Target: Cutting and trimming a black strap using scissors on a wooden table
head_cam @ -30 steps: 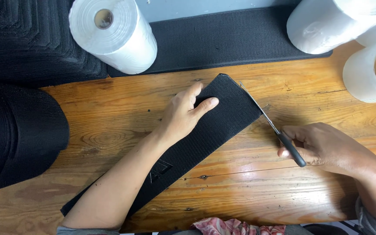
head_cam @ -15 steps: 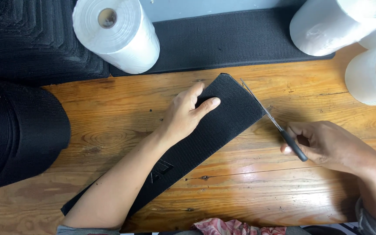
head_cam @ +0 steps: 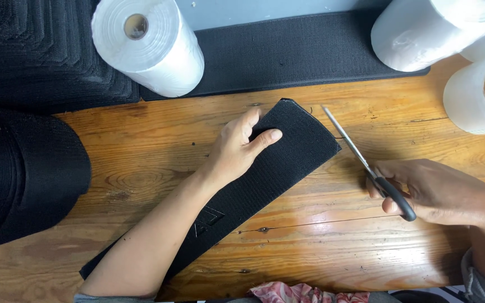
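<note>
**While my left hand pins the strip, the scissors wait off its right edge**

Flat on the wooden table point(head_cam: 141, 163) lies the black fabric strip point(head_cam: 287, 163), its long axis on a diagonal: the low end is down near my left elbow, the high end up and to the right, finishing in a squared-off edge with a few loose threads showing. My left hand point(head_cam: 237, 148) is spread on top of that upper end, palm down, thumb stretched out toward the right edge, gripping nothing, just pressing the strip to the wood.

Over to the right, my right hand point(head_cam: 433, 191) is curled around the dark handles of the scissors point(head_cam: 366, 163), fingers through or around the loops. The slim silver blades point up and to the left, roughly parallel to the strip's right edge. Blades look closed or nearly so, and they stand just beside the strip, apart from it, with bare wood between tip and fabric. So the strip lies left of the blades, and my right hand is the nearer one to that end edge.

Further out: a white roll point(head_cam: 152, 45) at the top left, more white rolls point(head_cam: 422, 33) at the top right, a dark mat point(head_cam: 287, 50) along the back, black fabric point(head_cam: 23, 168) piled at the left.
</note>
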